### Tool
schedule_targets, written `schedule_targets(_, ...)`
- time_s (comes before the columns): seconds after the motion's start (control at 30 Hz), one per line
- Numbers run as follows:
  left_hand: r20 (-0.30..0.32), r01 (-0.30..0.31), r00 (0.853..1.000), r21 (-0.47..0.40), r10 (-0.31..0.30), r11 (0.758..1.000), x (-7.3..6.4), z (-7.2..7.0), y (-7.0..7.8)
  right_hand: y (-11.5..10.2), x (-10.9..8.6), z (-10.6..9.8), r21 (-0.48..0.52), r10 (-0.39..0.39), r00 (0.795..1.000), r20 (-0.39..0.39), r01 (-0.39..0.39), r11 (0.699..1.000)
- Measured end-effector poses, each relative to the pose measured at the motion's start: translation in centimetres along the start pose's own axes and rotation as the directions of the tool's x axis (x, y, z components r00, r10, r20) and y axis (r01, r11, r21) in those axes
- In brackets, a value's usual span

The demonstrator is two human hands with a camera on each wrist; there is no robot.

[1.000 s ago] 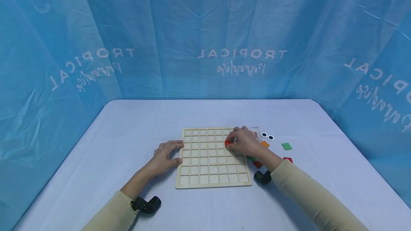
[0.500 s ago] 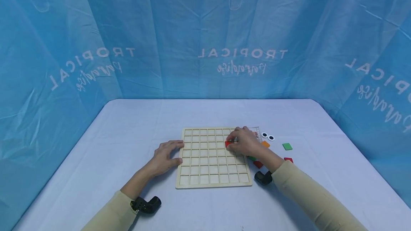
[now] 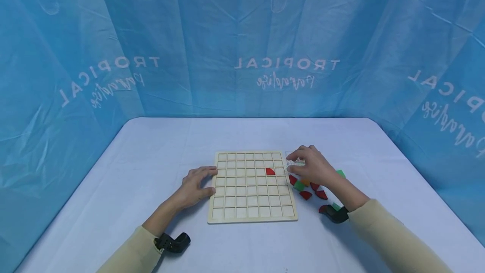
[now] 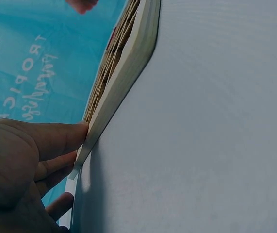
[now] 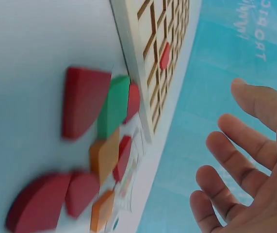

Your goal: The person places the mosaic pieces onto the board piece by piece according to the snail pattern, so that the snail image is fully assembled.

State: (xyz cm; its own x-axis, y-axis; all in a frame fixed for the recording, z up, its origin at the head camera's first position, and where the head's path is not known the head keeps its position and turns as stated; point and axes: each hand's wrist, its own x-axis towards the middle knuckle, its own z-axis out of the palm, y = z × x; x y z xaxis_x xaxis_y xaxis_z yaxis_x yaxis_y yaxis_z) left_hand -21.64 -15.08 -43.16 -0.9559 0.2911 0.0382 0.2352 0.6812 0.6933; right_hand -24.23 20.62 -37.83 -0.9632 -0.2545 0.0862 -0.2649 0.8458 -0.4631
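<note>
A wooden grid board (image 3: 251,188) lies on the table, and a red quarter-round tile (image 3: 270,172) sits in one of its cells, right of the middle. My left hand (image 3: 194,186) rests at the board's left edge, thumb and fingertips touching the rim, fingers fairly straight. Just past the board's right edge, my right hand (image 3: 311,165) hovers with fingers spread and nothing between them. In the right wrist view its fingers (image 5: 233,150) are relaxed and apart. Below that hand lie loose red tiles (image 3: 305,195), a green tile (image 3: 299,186) and orange tiles (image 5: 104,155).
A printed grid sheet (image 3: 289,157) lies partly under the right hand. More green tiles (image 3: 340,173) show beside the right forearm. Black wrist cameras (image 3: 174,242) are strapped to both wrists. A blue curtain (image 3: 242,45) surrounds the white table (image 3: 170,138).
My right hand has let go of the red quarter-round tile, leaving it in the board cell, and moved right off the board. The left hand has stayed put.
</note>
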Motion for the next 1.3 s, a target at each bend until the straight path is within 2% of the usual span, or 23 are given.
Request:
schedule_targets(0.27,-0.006,0.014,1.000,-0.002,-0.014,1.000,0.1,0.2,0.1,2.0,-3.1,-1.3,-0.009,0.095,0.995,-0.024,-0.096,0.995)
schedule_targets(0.67,-0.009,0.014,1.000,-0.003,-0.014,1.000,0.1,0.2,-0.1,5.4,-6.7,-2.0,-0.027,0.130,0.990,-0.050,-0.132,0.991)
schedule_targets(0.97,0.001,0.019,1.000,-0.019,-0.019,1.000,0.1,0.2,0.0,6.6,-8.2,-1.7,-0.023,0.180,0.984,-0.004,-0.180,0.983)
schedule_targets(1.3,0.003,-0.004,1.000,-0.019,0.004,1.000,0.1,0.2,0.0,6.6,-8.3,-0.5,-0.056,0.182,0.982,0.041,-0.179,0.982)
